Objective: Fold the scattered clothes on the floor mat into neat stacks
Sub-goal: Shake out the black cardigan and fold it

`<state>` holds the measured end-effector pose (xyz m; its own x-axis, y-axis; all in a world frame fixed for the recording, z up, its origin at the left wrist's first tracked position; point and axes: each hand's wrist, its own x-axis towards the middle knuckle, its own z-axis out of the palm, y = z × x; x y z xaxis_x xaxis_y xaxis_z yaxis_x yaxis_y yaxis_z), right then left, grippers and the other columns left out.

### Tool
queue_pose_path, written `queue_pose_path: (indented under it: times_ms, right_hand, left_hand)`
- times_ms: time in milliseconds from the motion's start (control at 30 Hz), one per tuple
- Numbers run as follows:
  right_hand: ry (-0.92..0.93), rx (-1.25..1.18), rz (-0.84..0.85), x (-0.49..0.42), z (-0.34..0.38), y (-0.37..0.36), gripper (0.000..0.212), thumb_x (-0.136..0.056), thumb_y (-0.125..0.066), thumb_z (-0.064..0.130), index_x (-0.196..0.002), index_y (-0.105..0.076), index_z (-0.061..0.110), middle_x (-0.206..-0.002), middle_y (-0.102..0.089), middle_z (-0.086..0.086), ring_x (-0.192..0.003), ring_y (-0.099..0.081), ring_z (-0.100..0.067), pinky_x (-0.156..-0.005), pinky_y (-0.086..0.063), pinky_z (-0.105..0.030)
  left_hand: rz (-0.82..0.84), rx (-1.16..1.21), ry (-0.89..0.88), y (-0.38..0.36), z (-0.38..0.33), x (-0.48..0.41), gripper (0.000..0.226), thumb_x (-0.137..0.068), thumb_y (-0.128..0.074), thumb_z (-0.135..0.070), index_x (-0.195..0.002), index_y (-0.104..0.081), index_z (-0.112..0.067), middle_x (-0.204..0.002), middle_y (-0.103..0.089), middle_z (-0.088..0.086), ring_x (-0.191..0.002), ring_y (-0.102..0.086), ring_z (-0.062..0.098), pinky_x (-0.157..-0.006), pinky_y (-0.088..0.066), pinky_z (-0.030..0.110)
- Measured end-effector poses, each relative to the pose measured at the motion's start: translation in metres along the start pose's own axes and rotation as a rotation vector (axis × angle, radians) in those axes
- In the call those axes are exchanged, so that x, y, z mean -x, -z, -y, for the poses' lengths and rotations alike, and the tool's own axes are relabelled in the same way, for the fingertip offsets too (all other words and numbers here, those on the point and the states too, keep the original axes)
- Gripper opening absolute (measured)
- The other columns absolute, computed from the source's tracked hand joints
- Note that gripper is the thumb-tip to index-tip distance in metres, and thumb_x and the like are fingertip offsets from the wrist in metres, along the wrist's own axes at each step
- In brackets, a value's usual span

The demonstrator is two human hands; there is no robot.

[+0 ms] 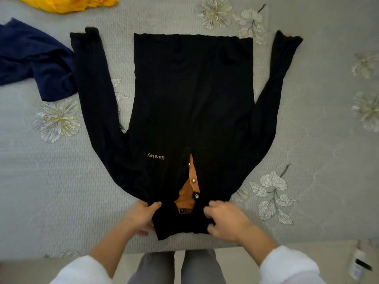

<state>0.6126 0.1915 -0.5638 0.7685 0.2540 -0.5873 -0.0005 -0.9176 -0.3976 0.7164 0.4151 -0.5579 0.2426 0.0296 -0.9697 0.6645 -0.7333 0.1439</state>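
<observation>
A black long-sleeved polo shirt (190, 99) lies spread flat on the grey floral mat (307, 152), collar toward me and both sleeves stretched away. It has an orange placket with pearl buttons and the word "Barsley" on the chest. My left hand (141, 217) grips the left side of the collar, thumb on top. My right hand (225, 219) holds the right side of the collar with curled fingers; it is slightly blurred.
A navy garment (34, 62) lies crumpled at the mat's left, touching the shirt's left sleeve. A yellow garment (67, 3) sits at the top left edge. A small bottle (357, 261) lies on the floor at the lower right. My knees are below the mat edge.
</observation>
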Motion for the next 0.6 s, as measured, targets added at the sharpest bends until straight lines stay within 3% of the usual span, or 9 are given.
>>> queue_pose_path:
  times_ms: [67,167,233,300,367,433,600]
  right_hand:
    - [-0.14,-0.205,0.164,0.002,-0.005,0.003,0.037,-0.081,-0.055,0.045,-0.11,-0.061,0.023,-0.103,-0.059,0.001,-0.093,-0.058,-0.019,-0.074,-0.045,-0.03]
    - [-0.291,-0.442,-0.107,-0.024,-0.025,0.033,0.02,-0.086,-0.058,0.037,-0.102,-0.065,0.027,-0.088,-0.064,0.008,-0.078,-0.059,-0.011,-0.069,-0.048,-0.028]
    - [-0.385,-0.579,-0.294,-0.047,-0.046,0.066,0.011,-0.086,-0.059,0.024,-0.092,-0.068,0.026,-0.077,-0.066,0.009,-0.069,-0.06,-0.008,-0.064,-0.047,-0.023]
    - [-0.448,-0.675,-0.406,-0.07,-0.068,0.101,0.012,-0.086,-0.058,0.019,-0.082,-0.066,0.027,-0.068,-0.066,0.005,-0.062,-0.06,-0.006,-0.06,-0.046,-0.02]
    - [-0.471,-0.728,-0.452,-0.095,-0.09,0.132,0.015,-0.087,-0.057,0.017,-0.078,-0.065,0.027,-0.068,-0.066,0.003,-0.065,-0.063,-0.012,-0.063,-0.049,-0.027]
    - [-0.477,-0.714,-0.464,-0.12,-0.115,0.159,0.016,-0.088,-0.057,0.018,-0.078,-0.063,0.029,-0.068,-0.066,0.004,-0.066,-0.063,-0.011,-0.058,-0.048,-0.025]
    - [-0.472,-0.588,-0.634,-0.193,-0.171,0.204,0.011,-0.091,-0.055,0.023,-0.1,-0.061,0.025,-0.07,-0.061,0.012,-0.064,-0.057,-0.002,-0.053,-0.036,-0.017]
  left_hand:
    - [0.068,-0.102,0.09,0.001,-0.004,0.002,0.047,-0.096,-0.043,-0.049,-0.125,-0.044,-0.011,-0.084,-0.068,0.011,-0.068,-0.072,0.026,-0.066,-0.053,0.035]
    - [0.136,-0.494,0.182,0.017,-0.029,-0.003,0.063,-0.096,-0.034,-0.058,-0.102,-0.059,0.0,-0.075,-0.071,0.011,-0.07,-0.071,0.027,-0.06,-0.049,0.031]
    - [0.122,-0.539,0.135,0.032,-0.061,-0.012,0.061,-0.096,-0.037,-0.053,-0.081,-0.066,-0.001,-0.067,-0.071,0.009,-0.066,-0.07,0.026,-0.058,-0.049,0.03]
    - [0.009,-0.441,-0.041,0.044,-0.101,-0.025,0.049,-0.095,-0.046,-0.043,-0.073,-0.066,-0.005,-0.06,-0.07,0.006,-0.06,-0.069,0.024,-0.062,-0.053,0.031]
    - [-0.242,-0.35,-0.306,0.054,-0.145,-0.04,0.033,-0.092,-0.051,-0.035,-0.073,-0.065,-0.011,-0.064,-0.069,0.004,-0.062,-0.068,0.024,-0.067,-0.055,0.032]
    - [-0.481,-0.314,-0.526,0.065,-0.186,-0.057,0.02,-0.091,-0.051,-0.032,-0.083,-0.064,-0.019,-0.073,-0.067,-0.001,-0.069,-0.064,0.018,-0.067,-0.051,0.032]
    - [-0.751,-0.246,-0.834,0.098,-0.28,-0.113,0.017,-0.095,-0.05,-0.022,-0.105,-0.062,-0.017,-0.097,-0.059,0.0,-0.077,-0.057,0.01,-0.066,-0.045,0.024]
